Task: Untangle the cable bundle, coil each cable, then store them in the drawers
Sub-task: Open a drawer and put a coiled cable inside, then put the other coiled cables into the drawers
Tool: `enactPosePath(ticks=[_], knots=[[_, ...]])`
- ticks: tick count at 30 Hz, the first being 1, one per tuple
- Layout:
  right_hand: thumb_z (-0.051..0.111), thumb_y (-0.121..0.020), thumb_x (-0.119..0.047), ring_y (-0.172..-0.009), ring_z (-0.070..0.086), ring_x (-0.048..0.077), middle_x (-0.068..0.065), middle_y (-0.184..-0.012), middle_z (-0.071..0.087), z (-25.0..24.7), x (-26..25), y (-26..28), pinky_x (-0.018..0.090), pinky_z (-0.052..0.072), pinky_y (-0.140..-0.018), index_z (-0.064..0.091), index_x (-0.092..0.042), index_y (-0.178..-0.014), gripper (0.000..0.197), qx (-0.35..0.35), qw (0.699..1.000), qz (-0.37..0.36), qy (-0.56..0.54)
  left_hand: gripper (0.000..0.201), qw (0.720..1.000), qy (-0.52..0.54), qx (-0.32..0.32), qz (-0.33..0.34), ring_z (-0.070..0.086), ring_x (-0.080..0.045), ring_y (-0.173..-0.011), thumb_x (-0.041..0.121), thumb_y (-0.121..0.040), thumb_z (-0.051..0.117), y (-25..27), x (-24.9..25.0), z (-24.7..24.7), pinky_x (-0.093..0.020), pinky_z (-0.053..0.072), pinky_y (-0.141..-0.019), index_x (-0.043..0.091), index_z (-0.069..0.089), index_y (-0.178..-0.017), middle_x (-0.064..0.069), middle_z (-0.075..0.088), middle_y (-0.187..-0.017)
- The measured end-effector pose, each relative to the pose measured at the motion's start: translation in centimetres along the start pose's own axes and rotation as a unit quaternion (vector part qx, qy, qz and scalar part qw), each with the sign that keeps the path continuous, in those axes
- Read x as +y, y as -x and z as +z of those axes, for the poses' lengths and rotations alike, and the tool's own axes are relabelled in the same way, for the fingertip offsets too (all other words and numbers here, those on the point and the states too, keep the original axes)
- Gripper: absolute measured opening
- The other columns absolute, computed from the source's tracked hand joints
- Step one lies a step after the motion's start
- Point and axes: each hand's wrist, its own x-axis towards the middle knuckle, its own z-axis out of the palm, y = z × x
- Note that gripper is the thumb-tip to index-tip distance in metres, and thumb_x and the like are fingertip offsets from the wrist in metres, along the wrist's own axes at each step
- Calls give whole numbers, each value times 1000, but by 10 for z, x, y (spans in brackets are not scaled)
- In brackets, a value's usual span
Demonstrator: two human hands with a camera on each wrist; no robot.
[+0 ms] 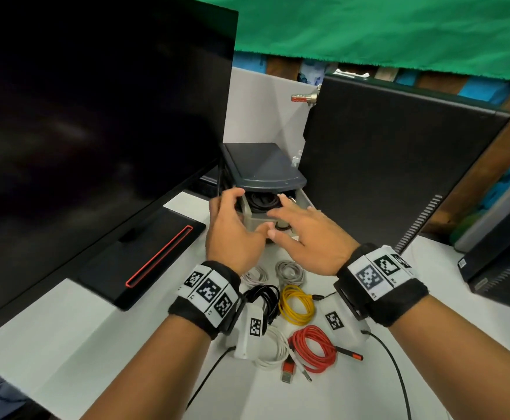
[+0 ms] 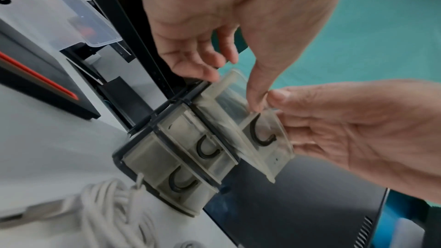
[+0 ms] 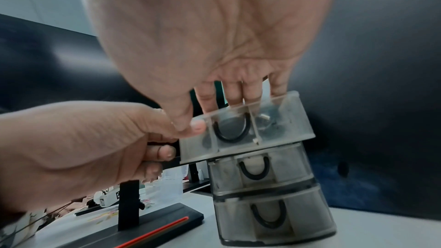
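Cables: one black coil [image 1: 261, 201] sits in the top drawer [image 3: 248, 129], which is pulled out of the three-drawer unit [image 3: 269, 195] at the back of the counter [image 1: 65, 344], between the monitor [image 1: 96, 116] and the PC tower [image 1: 393, 165]. Nearer me lie more coils: two grey [image 1: 290, 271], black [image 1: 262, 298], yellow [image 1: 296, 304], white [image 1: 273, 348] and red [image 1: 314, 348].

My left hand [image 1: 232, 231] grips the drawer's left end, thumb on the front, fingers [image 3: 160, 153] curled under and behind. My right hand [image 1: 305, 234] is spread, fingers [image 3: 248, 91] straight, reaching over the front wall into the drawer; I judge they are pressing the coil down, though contact is hidden.

To do this well, I should tuck every loop and plug below the rim before sliding the drawer in, so nothing catches under the dark lid [image 1: 262, 165]. The drawer looks tilted, so I'd level it with the left hand and push straight. The unit looks light; a hard shove could skid it back.
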Motion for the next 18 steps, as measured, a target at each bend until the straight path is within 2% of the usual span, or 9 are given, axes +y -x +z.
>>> enactPosePath(ticks=[2, 5, 8, 10, 12, 14, 15, 17, 18], knots=[[47, -101, -43, -149, 28, 20, 2, -165, 23, 2, 2, 2, 48, 19, -123, 44, -27, -147, 48, 22, 1000, -1, -8, 41, 999, -17, 35, -12, 50, -11, -71, 30, -73, 87, 4, 3, 4, -29, 46, -65, 26, 50, -90, 9, 52, -86], [53, -99, -42, -144, 36, 20, -2, -164, 25, -2, 3, 4, 46, 30, -117, 45, -28, -146, 50, 37, 999, 5, -11, 43, 1000, -13, 11, -8, 39, -13, -48, 28, -80, 81, 8, -2, 12, -28, 36, -52, 21, 42, -62, 9, 43, -52], [63, -91, -40, -138, 42, 20, 2, -156, 40, -8, 6, 0, 41, 36, -112, 47, -29, -141, 54, 9, 1000, 18, 21, 46, 1000, -19, 3, -3, 40, -12, -46, 30, -82, 80, 7, -3, 13, -26, 39, -52, 19, 43, -56, 8, 43, -49], [64, -85, -39, -125, 51, 25, 7, -135, 54, -10, 5, -6, 42, 45, -103, 49, -30, -136, 53, -13, 998, 28, 55, 46, 1000, -25, 3, -1, 41, -12, -46, 31, -81, 81, 5, -3, 12, -26, 42, -52, 18, 44, -55, 7, 44, -48], [64, -83, -39, -116, 55, 25, 7, -123, 57, -10, 2, -8, 42, 50, -96, 50, -29, -132, 52, -11, 998, 25, 53, 46, 1000, -29, 7, 0, 42, -12, -46, 31, -81, 81, 3, -4, 10, -27, 44, -52, 16, 46, -55, 6, 45, -48], [66, -85, -39, -110, 60, 22, 2, -118, 64, -10, 2, -7, 37, 52, -91, 55, -27, -129, 47, 32, 999, 19, 6, 38, 1000, -20, 16, -2, 49, -12, -49, 31, -82, 78, 2, -4, 10, -32, 52, -56, 15, 55, -57, 6, 54, -50], [67, -85, -38, -107, 61, 20, 0, -116, 66, -10, 3, -4, 36, 52, -89, 58, -25, -126, 44, 63, 998, 16, -26, 29, 1000, 2, 13, -10, 57, -9, -55, 29, -85, 76, 3, -1, 10, -34, 57, -64, 18, 64, -62, 8, 62, -57], [69, -86, -36, -106, 61, 19, -3, -115, 67, -7, 8, 1, 37, 52, -90, 63, -22, -119, 37, 125, 990, -1, -57, 12, 996, 66, -33, -40, 69, -2, -87, 24, -91, 70, 4, 5, 10, -29, 57, -87, 20, 78, -99, 8, 76, -95], [69, -86, -34, -106, 61, 20, -3, -115, 67, -6, 12, 4, 39, 52, -90, 65, -20, -117, 34, 152, 987, -9, -58, 33, 992, 82, -79, -61, 65, -2, -106, 22, -92, 69, 4, 5, 12, -23, 51, -97, 17, 70, -124, 5, 71, -122]])
